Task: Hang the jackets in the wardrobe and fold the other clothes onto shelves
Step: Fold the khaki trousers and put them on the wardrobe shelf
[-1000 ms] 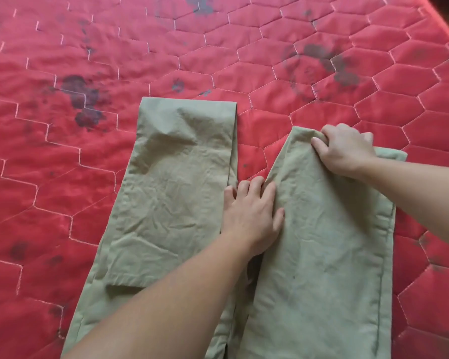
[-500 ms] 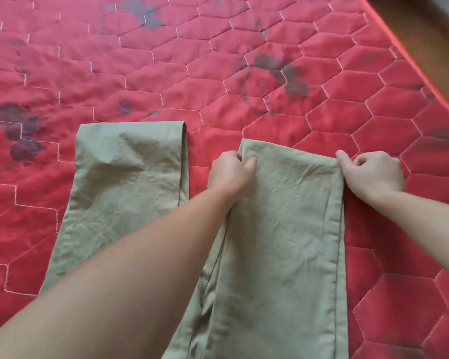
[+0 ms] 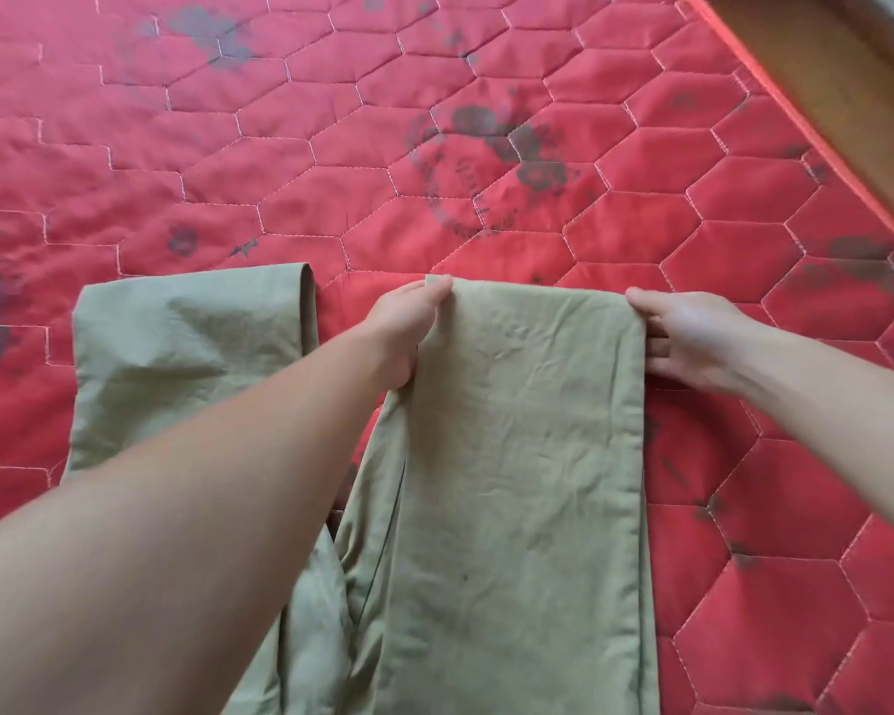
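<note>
A pair of green pants (image 3: pixel 517 456) lies flat on a red quilted bed (image 3: pixel 331 162). The pants fill the low middle of the view, from about 9 o'clock across to 3 o'clock and down to 6 o'clock. The two legs point away from the person and are spread a little apart, so a strip of red shows between them near the top.

The left hand (image 3: pixel 409 332) is at the middle of the view. It pinches the top left corner of the right pant leg, with the thumb on top of the cloth and the fingers tucked under the edge. The left arm reaches across the other pant leg (image 3: pixel 187 363), which lies flat at 9 o'clock with its end folded over.

The right hand (image 3: pixel 692 338) is at 3 o'clock. It holds the top right corner of the same leg. Its thumb sits on top at the corner and its fingers go under the side edge.

The cloth between the two hands looks fairly smooth, with small wrinkles.

The bed has a six-sided stitch pattern and dark flower prints. At 1 o'clock the bed's edge meets a brown floor (image 3: pixel 821 59).
</note>
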Demonstrator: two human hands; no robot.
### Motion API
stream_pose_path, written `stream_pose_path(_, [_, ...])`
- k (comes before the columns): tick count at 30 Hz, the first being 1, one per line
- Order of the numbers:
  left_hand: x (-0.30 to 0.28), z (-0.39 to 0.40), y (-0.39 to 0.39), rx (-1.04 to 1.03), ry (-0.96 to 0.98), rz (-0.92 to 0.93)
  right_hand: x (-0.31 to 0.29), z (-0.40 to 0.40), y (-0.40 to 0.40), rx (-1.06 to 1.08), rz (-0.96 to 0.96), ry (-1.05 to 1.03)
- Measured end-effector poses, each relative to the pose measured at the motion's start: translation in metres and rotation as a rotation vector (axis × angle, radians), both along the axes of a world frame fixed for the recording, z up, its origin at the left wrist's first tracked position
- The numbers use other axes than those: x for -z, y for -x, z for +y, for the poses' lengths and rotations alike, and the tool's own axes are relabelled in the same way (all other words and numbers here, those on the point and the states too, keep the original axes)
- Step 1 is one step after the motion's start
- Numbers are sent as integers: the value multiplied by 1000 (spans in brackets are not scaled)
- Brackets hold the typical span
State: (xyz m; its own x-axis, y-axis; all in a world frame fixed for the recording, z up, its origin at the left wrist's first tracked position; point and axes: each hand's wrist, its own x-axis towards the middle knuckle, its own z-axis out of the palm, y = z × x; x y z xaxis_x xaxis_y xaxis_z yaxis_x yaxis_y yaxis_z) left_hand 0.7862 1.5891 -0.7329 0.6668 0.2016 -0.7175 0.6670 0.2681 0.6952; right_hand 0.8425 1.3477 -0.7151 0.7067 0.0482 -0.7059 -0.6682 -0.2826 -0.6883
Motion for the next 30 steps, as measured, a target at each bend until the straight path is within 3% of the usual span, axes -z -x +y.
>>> stream_pose_path(2, [-3, 9, 0, 237, 60, 58, 4, 3, -4, 37, 44, -40])
stream_pose_path(4, [-6, 13, -2, 372, 51, 72, 5, 1, -5, -108, 133, -37])
stream_pose_path(6, [-5, 16, -8, 338, 5, 32, 6, 2, -8, -180, 178, -59])
stream_pose_path(9, [-1, 10, -18, 190, -62, -41, 6, 11, -14, -80, 118, -58])
stream_pose_path(11, [3, 4, -22, 96, -235, -44, 5, 16, -14, -97, 40, 57])
stream_pose_path(13, [5, -5, -18, -6, -531, -77, 2, 13, -14, -235, -152, 383])
stream_pose_path(15, [5, -23, -4, 20, -898, -231, 3, 9, -10, -317, -457, 803])
stream_pose_path(17, [11, -46, 12, 300, -1166, -399, 12, 19, 6, -415, -834, 887])
stream_pose_path(19, [26, -62, 24, 666, -1254, -382, 32, 35, 27, -667, -999, 785])
stream_pose_path(22, [44, -58, 32, 859, -1313, -303, 58, 44, 45, -879, -902, 790])
stream_pose_path(26, [37, -50, 30, 961, -1281, -300, 61, 39, 42, -909, -878, 842])
stream_pose_path(30, [21, 6, 55, 1054, -1381, -282, 54, 31, 45, -857, -785, 952])
